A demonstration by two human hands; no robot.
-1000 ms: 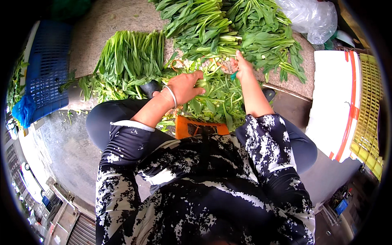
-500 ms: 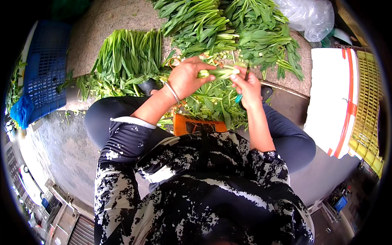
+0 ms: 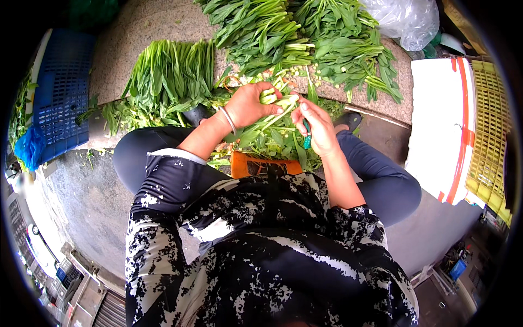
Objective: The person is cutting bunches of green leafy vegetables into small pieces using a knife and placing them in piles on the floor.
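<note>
My left hand (image 3: 250, 109), a bangle at its wrist, is closed around a small bunch of leafy green stems (image 3: 268, 97), their pale ends pointing right. Close by on the right, my right hand (image 3: 316, 125) curls around a small green-handled tool (image 3: 306, 136), whose working end I cannot make out. Its fingertips are up against a pale stem end. Beneath both hands lies a heap of loose leaves and stems (image 3: 272, 139). Small cut stem pieces (image 3: 297, 71) are scattered on the stone ledge just beyond.
On the stone ledge (image 3: 158, 22) stand a neat stack of greens (image 3: 171, 71) at left and larger piles (image 3: 348, 54) at the back right. A blue crate (image 3: 60, 92) is far left; a white foam box (image 3: 436, 131) and yellow crate (image 3: 490, 136) stand right. An orange stool (image 3: 239, 166) is between my knees.
My right hand has shifted slightly left and down, turning so the green handle shows more. The stems in my left hand now tilt up to the right.
</note>
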